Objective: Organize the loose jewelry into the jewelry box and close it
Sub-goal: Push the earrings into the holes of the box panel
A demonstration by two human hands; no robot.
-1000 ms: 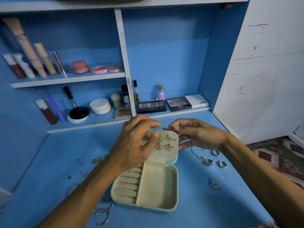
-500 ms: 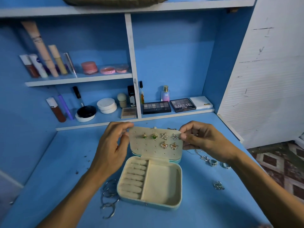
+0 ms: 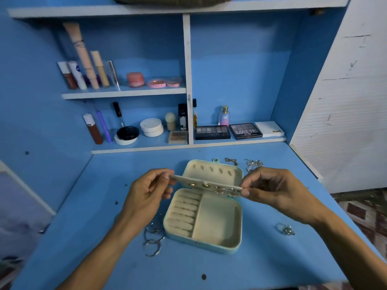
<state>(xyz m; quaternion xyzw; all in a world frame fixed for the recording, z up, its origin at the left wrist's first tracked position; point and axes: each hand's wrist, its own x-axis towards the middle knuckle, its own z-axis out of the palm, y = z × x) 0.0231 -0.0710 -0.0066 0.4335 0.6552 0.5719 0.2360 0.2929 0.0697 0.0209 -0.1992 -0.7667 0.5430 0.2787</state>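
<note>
A small teal jewelry box (image 3: 201,245) lies open on the blue desk, with cream ring rolls on its left and a bare compartment on its right. Its lid (image 3: 211,170) stands up behind, showing a row of small pockets. A cream earring panel (image 3: 201,182) is tipped forward, almost level, above the box. Several gold stud earrings (image 3: 218,190) are pinned to it. My left hand (image 3: 146,197) pinches the panel's left end and my right hand (image 3: 272,189) pinches its right end. Silver hoops (image 3: 154,237) lie left of the box, and a cluster of rings (image 3: 285,229) lies to its right.
Silver chains (image 3: 254,164) and a gold piece (image 3: 230,161) lie behind the lid. Shelves at the back hold cosmetics, among them eyeshadow palettes (image 3: 245,130) and round compacts (image 3: 151,127). A white wall panel (image 3: 345,101) borders the desk on the right.
The earring panel has swung from upright against the lid to nearly level, baring the lid's pockets. My left hand moved to its left end. The view shifted down.
</note>
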